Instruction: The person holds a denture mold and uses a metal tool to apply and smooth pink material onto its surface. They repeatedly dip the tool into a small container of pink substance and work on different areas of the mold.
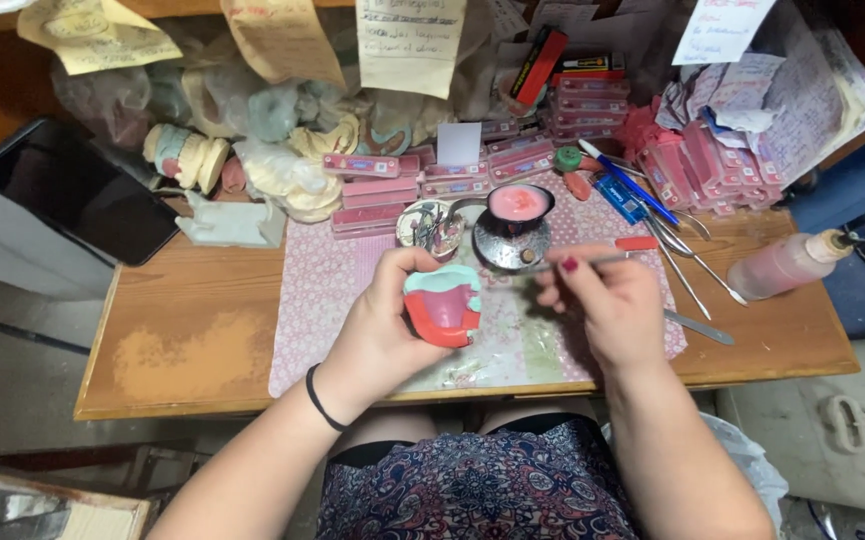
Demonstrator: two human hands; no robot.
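Note:
My left hand [384, 330] holds a dental cast [442, 303] with a red wax base and a pale green arch on top, just above the patterned mat [322, 300]. My right hand [609, 305] pinches a thin metal instrument [592, 262] whose tip points left toward a small round metal burner [510, 240]. A shallow pink-filled dish [518, 202] sits on that burner. Both hands hover close together near the table's front edge.
On the wooden table [192, 350] lie more metal instruments [687, 270], stacked pink wax boxes [372, 195], plaster casts [187, 155], a blue pen [632, 185], a squeeze bottle of pink liquid [787, 265] at right and a dark tablet [77, 190] at left. Paper notes hang behind.

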